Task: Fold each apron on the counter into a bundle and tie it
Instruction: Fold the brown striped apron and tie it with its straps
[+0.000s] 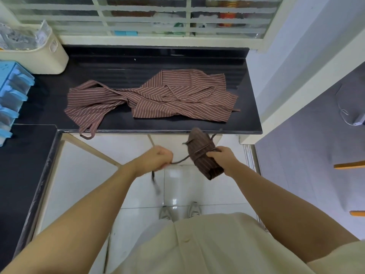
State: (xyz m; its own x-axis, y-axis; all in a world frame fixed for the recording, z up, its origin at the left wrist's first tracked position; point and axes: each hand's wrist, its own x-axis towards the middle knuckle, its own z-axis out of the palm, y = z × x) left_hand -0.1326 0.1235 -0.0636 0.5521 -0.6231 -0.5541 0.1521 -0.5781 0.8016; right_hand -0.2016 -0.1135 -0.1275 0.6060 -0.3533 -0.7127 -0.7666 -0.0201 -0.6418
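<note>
Brown striped bundle (203, 153) rolled tight, strap-wrapped.

Curled left hand (156, 158), curled right hand (223, 157)

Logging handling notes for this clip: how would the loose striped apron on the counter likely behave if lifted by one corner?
Probably floppy: the striped apron lies crumpled in soft folds on the counter. Likely light, being thin cloth. Its strap hangs over the edge, so ties may trail or snag.
</note>
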